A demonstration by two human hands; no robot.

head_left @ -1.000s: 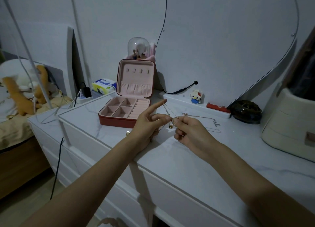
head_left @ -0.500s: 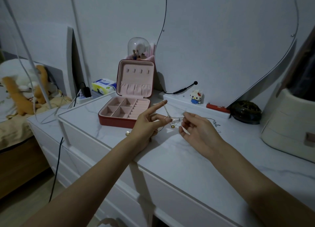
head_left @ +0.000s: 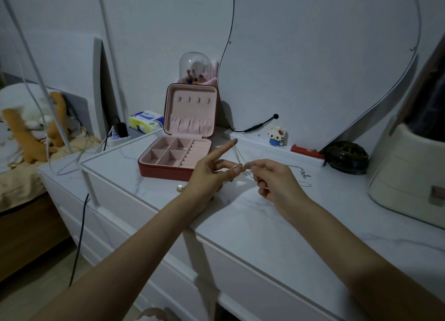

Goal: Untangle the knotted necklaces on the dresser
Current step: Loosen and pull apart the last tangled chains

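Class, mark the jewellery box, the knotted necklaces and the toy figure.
jewellery box (head_left: 179, 171): head view, red front wall.
knotted necklaces (head_left: 238, 155): head view, raised chain strands.
toy figure (head_left: 277, 135): head view, white head.

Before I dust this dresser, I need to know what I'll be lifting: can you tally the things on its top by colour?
Pink and red: 2, jewellery box, red bar
White: 1, block figure
Dark: 1, woven bowl
Cream: 1, container
Metal: 1, necklace tangle
Total: 6
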